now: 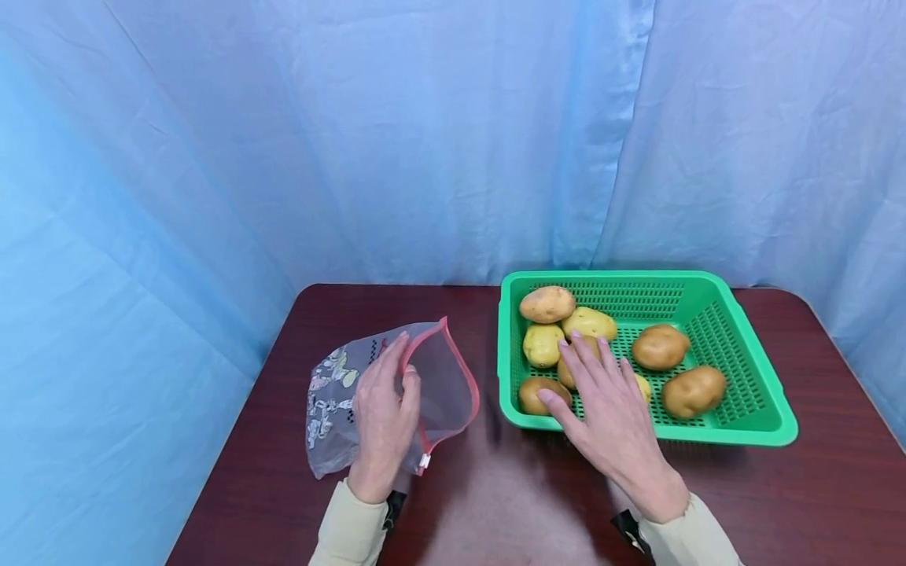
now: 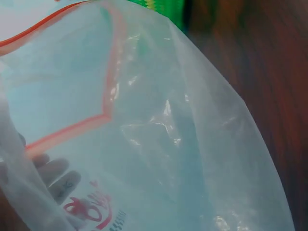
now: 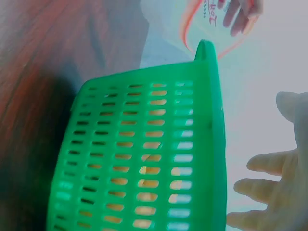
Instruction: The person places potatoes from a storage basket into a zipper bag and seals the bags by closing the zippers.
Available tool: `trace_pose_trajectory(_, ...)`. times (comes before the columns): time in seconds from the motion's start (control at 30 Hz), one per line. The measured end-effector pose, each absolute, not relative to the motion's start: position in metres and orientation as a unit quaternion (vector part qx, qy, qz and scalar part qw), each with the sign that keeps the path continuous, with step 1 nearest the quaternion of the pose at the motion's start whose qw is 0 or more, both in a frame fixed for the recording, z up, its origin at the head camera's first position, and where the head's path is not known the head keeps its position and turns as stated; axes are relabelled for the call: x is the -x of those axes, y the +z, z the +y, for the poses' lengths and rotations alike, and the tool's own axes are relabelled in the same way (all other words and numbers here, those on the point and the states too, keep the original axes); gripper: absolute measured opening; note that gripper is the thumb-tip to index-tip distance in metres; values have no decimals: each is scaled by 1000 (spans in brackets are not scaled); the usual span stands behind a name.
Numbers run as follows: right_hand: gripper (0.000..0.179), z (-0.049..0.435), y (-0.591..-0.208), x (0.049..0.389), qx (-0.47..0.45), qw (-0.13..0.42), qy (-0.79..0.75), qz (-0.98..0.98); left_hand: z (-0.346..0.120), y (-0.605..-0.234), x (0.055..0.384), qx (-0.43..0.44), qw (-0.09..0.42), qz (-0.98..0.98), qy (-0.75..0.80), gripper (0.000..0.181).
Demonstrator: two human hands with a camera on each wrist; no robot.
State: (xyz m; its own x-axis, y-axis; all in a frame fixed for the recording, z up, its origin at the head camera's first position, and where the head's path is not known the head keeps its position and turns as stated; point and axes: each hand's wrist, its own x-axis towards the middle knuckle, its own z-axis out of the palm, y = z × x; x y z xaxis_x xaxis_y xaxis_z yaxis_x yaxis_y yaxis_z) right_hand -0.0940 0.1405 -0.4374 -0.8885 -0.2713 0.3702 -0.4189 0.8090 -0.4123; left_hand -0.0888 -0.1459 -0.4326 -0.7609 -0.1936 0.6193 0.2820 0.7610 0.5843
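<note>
My left hand (image 1: 385, 417) pinches the upper edge of a clear plastic zip bag (image 1: 449, 393), which has a red rim, printed figures and a white slider. The bag's mouth gapes toward the right. Through the film in the left wrist view, fingers (image 2: 55, 173) show dimly. My right hand (image 1: 619, 428) is spread, palm down, over the front of a green slotted basket (image 1: 739, 385) and holds nothing. From the right wrist its fingertips (image 3: 257, 190) appear above the rim. Beneath them lies a brown potato (image 1: 569, 373), partly hidden.
Several more potatoes lie in the basket, among them a yellow one (image 1: 543, 346) at the left and a brown one (image 1: 694, 391) at the right. Both the bag and basket are on a dark red-brown table (image 1: 488, 503). A blue curtain (image 1: 425, 141) hangs behind.
</note>
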Motion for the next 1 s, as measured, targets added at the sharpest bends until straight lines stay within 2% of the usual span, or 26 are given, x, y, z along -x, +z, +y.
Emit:
trace_pose_trajectory(0.3, 67, 120, -432, 100, -199, 162, 290, -922, -130, -416, 90, 32, 346, -846, -405, 43)
trace_pose_trajectory(0.5, 62, 104, -431, 101, -200, 141, 330, -912, -123, -411, 93, 46, 354, -838, -413, 43)
trace_pose_trajectory(0.63, 50, 94, -432, 104, -187, 140, 365, -901, -120, -409, 94, 49, 353, -835, -418, 43)
trace_pose_trajectory(0.87, 15, 87, -436, 113, -161, 152, 409, -885, -119, -407, 94, 59, 348, -840, -413, 43)
trace_pose_trajectory(1.0, 9, 89, -437, 114, -159, 158, 420, -879, -124, -401, 95, 74, 340, -852, -392, 45)
